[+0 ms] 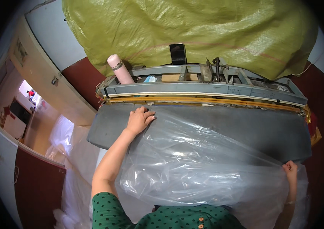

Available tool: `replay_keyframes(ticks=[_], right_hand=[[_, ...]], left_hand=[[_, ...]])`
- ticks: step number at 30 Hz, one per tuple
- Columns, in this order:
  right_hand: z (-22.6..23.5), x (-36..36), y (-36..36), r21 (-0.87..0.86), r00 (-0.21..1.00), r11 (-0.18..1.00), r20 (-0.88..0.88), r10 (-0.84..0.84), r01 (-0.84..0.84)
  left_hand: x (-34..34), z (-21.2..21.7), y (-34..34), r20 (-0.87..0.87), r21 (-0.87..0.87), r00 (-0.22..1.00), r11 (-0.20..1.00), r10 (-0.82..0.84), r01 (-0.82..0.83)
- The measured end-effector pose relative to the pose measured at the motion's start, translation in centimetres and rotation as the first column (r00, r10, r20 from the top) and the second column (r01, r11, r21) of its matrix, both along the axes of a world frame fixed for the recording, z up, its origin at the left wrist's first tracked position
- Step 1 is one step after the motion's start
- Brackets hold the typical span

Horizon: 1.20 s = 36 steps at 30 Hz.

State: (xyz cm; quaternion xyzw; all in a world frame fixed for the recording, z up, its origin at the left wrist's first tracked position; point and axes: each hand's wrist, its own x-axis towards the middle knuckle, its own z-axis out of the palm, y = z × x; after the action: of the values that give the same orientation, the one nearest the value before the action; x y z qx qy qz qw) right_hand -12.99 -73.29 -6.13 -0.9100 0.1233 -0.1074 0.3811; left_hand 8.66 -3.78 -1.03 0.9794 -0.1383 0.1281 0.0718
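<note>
A large sheet of clear plastic film point(185, 164) spreads across the near part of a dark grey padded work surface point(226, 122) and hangs over its front edge toward my body. My left hand point(140, 120) rests near the back of that surface, fingers bent over the film's upper left corner. Out at the right front corner, my right hand point(290, 167) is closed in a pinch on the film's edge. The film stretches in a slanting, creased line between both hands. What lies beneath my left fingers is hidden.
Behind the pad runs a long grey metal frame point(207, 89) with orange-yellow strips point(192, 100). A pink bottle point(120, 69), a metal clamp point(217, 70) and a black phone-like slab point(178, 54) stand at it. A yellow-green tarp point(192, 26) hangs beyond. More film point(80, 164) lies left, by an open door point(47, 68).
</note>
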Motion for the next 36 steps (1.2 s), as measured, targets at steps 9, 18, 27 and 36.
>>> replay_keyframes(ticks=[9,18,27,36], right_hand=[[0.2,-0.2,0.2,-0.061,0.999,0.998,0.019,-0.027,0.028],[1.9,3.2,-1.8,-0.048,0.991,0.997,0.120,-0.061,0.068],[2.3,19.2,3.1,-0.297,0.839,0.822,0.424,-0.341,0.485],[-1.2,27.6,6.4,0.135,0.716,0.908,0.575,-0.397,0.396]], left_hand=[[3.8,-2.3,-2.4,0.020,-0.384,0.971,0.898,0.239,-0.214],[5.9,-3.5,-2.3,-0.172,-0.483,0.943,0.810,0.284,-0.332],[6.9,-4.6,-0.9,0.130,-0.891,0.862,0.439,0.491,-0.115],[10.1,-6.4,2.9,0.158,-0.930,0.830,0.363,0.535,-0.056]])
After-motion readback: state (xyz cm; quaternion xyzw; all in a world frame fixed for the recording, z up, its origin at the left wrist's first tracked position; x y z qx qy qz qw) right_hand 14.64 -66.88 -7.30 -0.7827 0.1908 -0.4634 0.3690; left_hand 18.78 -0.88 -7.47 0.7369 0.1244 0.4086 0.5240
